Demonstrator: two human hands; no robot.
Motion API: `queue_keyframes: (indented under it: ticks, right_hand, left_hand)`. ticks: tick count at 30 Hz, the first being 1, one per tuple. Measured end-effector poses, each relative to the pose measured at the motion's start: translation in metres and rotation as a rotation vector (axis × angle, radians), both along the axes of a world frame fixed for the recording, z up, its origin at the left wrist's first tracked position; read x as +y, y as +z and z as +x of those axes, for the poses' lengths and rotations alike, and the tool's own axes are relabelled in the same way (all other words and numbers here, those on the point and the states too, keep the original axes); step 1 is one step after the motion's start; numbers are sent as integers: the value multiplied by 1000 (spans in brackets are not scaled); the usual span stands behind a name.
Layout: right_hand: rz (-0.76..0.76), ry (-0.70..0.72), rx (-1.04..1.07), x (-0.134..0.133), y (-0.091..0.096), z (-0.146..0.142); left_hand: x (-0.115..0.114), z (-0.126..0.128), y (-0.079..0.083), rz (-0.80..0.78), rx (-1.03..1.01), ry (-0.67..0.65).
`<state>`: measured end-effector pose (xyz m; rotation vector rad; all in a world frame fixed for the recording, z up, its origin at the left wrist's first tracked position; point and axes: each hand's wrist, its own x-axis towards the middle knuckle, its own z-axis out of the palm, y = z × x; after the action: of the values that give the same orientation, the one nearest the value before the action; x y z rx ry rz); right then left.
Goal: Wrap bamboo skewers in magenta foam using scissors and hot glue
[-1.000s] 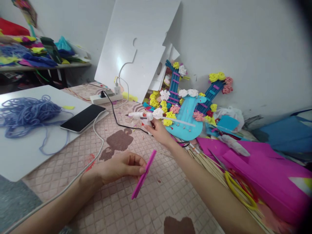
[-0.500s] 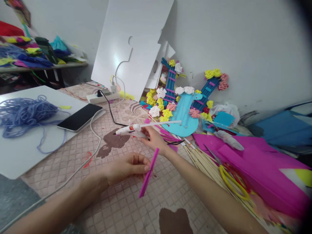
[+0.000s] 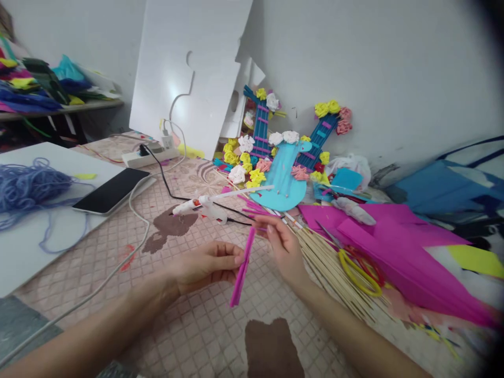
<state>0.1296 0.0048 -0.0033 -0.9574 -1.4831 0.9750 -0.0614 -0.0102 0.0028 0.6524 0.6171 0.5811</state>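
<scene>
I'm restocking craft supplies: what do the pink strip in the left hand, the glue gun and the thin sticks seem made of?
Pink strip: perhaps paper or thin foam, matte; even colour, layers parting at its lower end.
Glue gun: likely hard plastic; white, moulded-looking body.
Thin sticks: probably bamboo or other wood, seemingly unpainted; pale tan, slender and straight.

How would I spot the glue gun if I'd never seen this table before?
On the check-patterned table, look between the black-screened phone and the light-blue guitar-shaped cutout. There, just beyond the left hand, is the glue gun. Its white pistol shape sets it apart, with a long pale stick poking out of its back.
</scene>
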Motion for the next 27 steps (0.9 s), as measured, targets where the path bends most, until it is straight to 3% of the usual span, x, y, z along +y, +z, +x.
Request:
queue_keyframes:
  ticks: [4, 8, 12, 20, 27]
  right_hand:
    - [-201, 51, 154, -42, -7, 24]
    - [-232, 123, 236, -65, -11, 38]
    - [-247, 93, 196, -71, -13, 47]
    - [-195, -24, -134, -72, -5, 50]
    - [-139, -63, -47, -70, -12, 49]
  left_hand:
    - [6, 29, 2, 60, -26, -38]
    - [9, 59, 2, 148, -49, -88]
    - [7, 78, 0, 167, -30, -51]
    - [-1, 92, -9, 162, -7, 122]
    - [1, 89, -12, 190, -38, 187]
